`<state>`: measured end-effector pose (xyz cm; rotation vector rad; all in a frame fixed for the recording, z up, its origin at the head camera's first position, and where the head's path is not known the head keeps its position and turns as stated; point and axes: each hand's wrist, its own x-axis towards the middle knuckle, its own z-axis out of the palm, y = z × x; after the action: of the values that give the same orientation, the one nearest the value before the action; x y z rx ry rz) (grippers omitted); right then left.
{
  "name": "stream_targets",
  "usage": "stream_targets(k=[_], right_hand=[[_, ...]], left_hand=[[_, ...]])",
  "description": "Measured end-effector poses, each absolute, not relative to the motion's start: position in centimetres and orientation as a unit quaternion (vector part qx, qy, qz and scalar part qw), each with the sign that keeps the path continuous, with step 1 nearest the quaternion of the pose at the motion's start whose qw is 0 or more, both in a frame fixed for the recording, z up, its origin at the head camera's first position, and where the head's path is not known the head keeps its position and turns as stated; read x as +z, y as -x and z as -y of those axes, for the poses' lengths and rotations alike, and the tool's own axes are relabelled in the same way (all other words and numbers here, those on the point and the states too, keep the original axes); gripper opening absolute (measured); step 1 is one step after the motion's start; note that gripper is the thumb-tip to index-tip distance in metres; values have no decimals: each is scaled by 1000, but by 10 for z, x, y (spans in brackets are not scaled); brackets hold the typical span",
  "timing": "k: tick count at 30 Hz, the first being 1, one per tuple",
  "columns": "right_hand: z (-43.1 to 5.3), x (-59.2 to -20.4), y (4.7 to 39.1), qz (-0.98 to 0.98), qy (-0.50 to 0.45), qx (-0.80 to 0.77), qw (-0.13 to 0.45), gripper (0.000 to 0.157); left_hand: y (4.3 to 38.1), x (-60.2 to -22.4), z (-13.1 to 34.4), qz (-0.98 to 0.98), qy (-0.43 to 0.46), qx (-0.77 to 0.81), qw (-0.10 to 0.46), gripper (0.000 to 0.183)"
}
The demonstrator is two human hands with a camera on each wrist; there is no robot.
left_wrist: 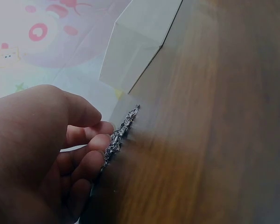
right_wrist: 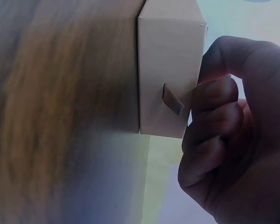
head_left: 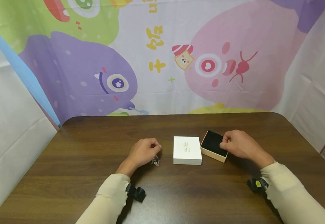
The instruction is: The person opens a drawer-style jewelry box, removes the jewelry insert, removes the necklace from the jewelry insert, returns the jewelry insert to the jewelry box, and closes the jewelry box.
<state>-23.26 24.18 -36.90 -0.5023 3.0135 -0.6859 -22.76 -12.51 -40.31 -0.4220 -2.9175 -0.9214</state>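
Desk: brown wood-grain desk, with rounded far corners and a soft sheen at the near side.
Sleeves: cream left sleeve and cream right sleeve reach in from the near edge, each with a black wrist camera strapped on.
Silver chain: the chain lies bunched in a small heap on the desk, left of the white box and well apart from it.
Left hand: the left hand is right by the heap; its fingers are loosely bent and released, their tips at the edge of the chain. Whether they touch it, I cannot tell.
White box: the flat white box lies between the two hands, gold lettering on its upper face.
Tan box: the open box sits at a slant just right of the white one, black lining inside. The right wrist view shows a short ribbon tab poking out of a side wall.
Right hand: the right hand is over the tan box's right side, fingers curled, thumb and forefinger together at the lining; whether they grasp anything, I cannot tell.
Backdrop: printed cloth with purple, green and pink cartoon monsters, turned sideways.
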Motion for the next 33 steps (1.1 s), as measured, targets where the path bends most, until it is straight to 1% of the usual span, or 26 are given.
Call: stream_targets(k=[24,33], right_hand=[[-243,-370,233,-966,164,-202,1,11],[-243,-369,232,-964,176,-202,-7,14]], left_hand=[[228,-403,125,943,139,-301,24,14],[227,-403,124,943,136,-301,25,14]])
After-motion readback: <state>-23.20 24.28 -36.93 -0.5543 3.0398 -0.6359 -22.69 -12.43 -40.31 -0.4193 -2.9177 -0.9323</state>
